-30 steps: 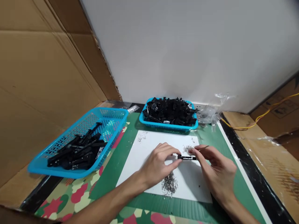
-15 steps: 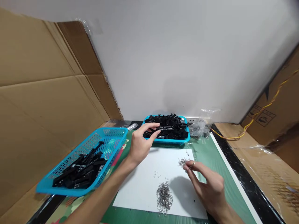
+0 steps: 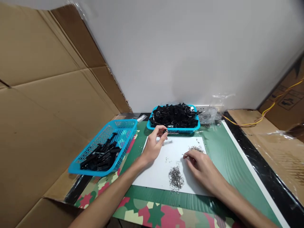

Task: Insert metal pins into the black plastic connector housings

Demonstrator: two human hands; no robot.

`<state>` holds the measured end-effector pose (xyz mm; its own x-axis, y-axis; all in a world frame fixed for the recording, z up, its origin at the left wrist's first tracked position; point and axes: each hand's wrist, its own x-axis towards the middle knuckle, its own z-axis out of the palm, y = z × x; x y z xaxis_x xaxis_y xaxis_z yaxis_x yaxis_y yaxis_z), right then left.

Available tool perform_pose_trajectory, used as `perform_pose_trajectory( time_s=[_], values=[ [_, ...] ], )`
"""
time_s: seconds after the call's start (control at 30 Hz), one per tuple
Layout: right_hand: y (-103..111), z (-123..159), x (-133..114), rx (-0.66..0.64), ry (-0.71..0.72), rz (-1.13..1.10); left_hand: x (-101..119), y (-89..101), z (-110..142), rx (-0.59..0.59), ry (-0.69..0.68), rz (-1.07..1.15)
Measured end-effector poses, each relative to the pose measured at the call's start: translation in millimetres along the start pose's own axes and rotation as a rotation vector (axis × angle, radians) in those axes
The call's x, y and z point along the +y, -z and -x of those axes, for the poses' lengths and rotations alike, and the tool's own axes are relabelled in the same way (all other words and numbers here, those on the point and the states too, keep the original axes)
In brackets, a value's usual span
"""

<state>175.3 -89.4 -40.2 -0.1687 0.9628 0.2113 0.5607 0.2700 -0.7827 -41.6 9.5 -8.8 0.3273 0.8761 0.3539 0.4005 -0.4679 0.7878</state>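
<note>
For good work, it seems best to hold the black part (image 3: 165,131) steady with light pressure, and the thin piece (image 3: 183,154) by its end. The left hand (image 3: 153,146) pinches the part near the far edge of the white sheet (image 3: 154,173), fingers curled. The right hand (image 3: 201,163), bent low over the sheet's right side, pinches the piece, whose kind I cannot tell.
</note>
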Motion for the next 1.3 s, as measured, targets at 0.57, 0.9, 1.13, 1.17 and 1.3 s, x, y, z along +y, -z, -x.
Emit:
perform_pose_trajectory(
  time_s=[0.57, 0.9, 1.13, 1.17, 1.3],
  values=[
    [26.4, -5.6, 28.9, 0.159, -0.026, 0.212, -7.1, -12.3, 24.3, -0.079, 0.098, 0.129],
    [33.1, -15.9, 32.9, 0.131, -0.122, 0.232, -11.5, -17.2, 27.3, -0.139, 0.117, 0.124],
    [22.9, -47.2, 23.2, -0.002, -0.161, 0.399, -8.4, -17.8, 26.3, -0.156, 0.045, 0.103],
    [22.5, -50.9, 22.9, -0.016, -0.174, 0.416, -8.2, -17.7, 26.5, -0.159, 0.034, 0.1],
    [19.5, -59.8, 22.9, -0.064, -0.219, 0.435, -7.1, -17.1, 27.9, -0.186, 0.006, 0.082]
  ],
)
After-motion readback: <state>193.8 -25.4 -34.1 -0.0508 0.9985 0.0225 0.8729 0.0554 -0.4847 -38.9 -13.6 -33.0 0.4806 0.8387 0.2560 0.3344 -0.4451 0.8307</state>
